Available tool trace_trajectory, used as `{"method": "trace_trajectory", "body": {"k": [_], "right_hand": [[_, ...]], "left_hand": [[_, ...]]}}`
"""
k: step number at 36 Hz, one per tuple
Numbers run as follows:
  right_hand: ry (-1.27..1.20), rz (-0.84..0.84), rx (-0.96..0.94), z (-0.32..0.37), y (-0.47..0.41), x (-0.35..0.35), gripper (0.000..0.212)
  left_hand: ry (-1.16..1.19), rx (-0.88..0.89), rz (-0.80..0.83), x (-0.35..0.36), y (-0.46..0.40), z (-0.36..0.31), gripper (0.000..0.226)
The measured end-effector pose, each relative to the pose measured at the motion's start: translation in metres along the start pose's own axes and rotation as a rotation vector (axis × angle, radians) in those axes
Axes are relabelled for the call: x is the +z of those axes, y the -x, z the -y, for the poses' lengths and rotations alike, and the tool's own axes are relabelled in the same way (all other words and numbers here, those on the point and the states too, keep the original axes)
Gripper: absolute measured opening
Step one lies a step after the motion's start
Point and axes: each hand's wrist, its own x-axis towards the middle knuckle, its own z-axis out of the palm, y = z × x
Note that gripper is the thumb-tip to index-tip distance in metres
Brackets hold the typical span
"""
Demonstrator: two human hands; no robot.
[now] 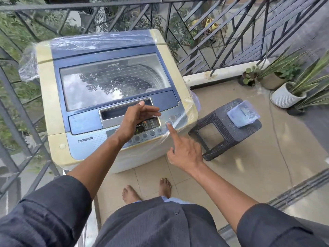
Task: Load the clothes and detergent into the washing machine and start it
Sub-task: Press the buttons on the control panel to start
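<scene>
Glass-lidded washing machine (114, 97), lid shut, plastic film wrapped around it.
Right hand (185, 150) points one fingertip onto a round button (168, 123); left hand (137, 120) hovers open, empty.

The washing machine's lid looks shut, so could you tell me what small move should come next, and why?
Probably press down with the right hand: its forefinger rests on the round button at the panel's right end, the lid is closed, and the left hand hovers empty above the display.

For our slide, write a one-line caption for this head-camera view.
Right hand presses a round button on the closed washing machine while the left hand hovers above the panel.
</scene>
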Motion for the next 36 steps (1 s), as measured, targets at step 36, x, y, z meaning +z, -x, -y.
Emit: {"method": "trace_trajectory", "body": {"k": [36], "right_hand": [[-0.14, -0.003, 0.096, 0.001, 0.006, 0.02, 0.121]], "left_hand": [[-0.037, -0.004, -0.017, -0.05, 0.017, 0.019, 0.073]]}}
